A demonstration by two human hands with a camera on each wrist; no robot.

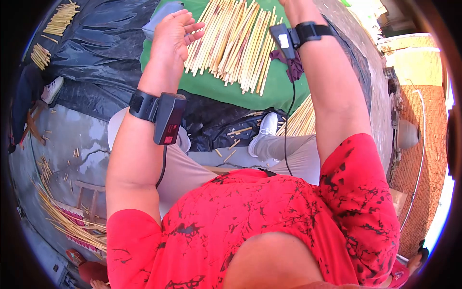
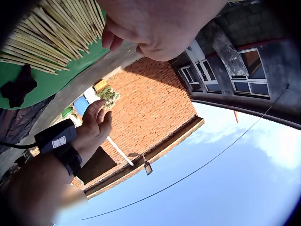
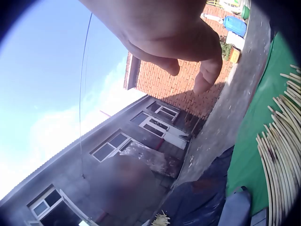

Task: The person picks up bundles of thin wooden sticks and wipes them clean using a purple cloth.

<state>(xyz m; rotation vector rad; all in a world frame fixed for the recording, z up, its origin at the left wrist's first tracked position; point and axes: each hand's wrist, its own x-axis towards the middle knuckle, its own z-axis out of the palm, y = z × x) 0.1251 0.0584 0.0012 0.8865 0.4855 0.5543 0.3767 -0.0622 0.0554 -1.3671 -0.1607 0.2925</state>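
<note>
Pale cut stalks (image 1: 231, 43) lie side by side on a green cloth (image 1: 298, 89) in front of the person. My left hand (image 1: 175, 33) is raised at the left edge of the stalks, fingers loosely bent and nothing in them. At the top edge of the head view, my right hand (image 1: 291, 4) is mostly cut off. The left wrist view shows that right hand (image 2: 96, 127) held up in the air, its fingers relaxed around nothing. A crumpled purple cloth (image 1: 294, 67) lies by the stalks, below the right wrist. Both wrists wear strapped-on cameras with cables.
A grey-blue object (image 1: 161, 17) sits at the green cloth's left corner. Black plastic sheeting (image 1: 103, 53) spreads beneath. More stalks (image 1: 303, 118) lie near the right shoe, and small bundles (image 1: 61, 18) lie far left. Another person's shoe (image 1: 53, 89) shows at left; a brick wall (image 1: 418, 144) stands right.
</note>
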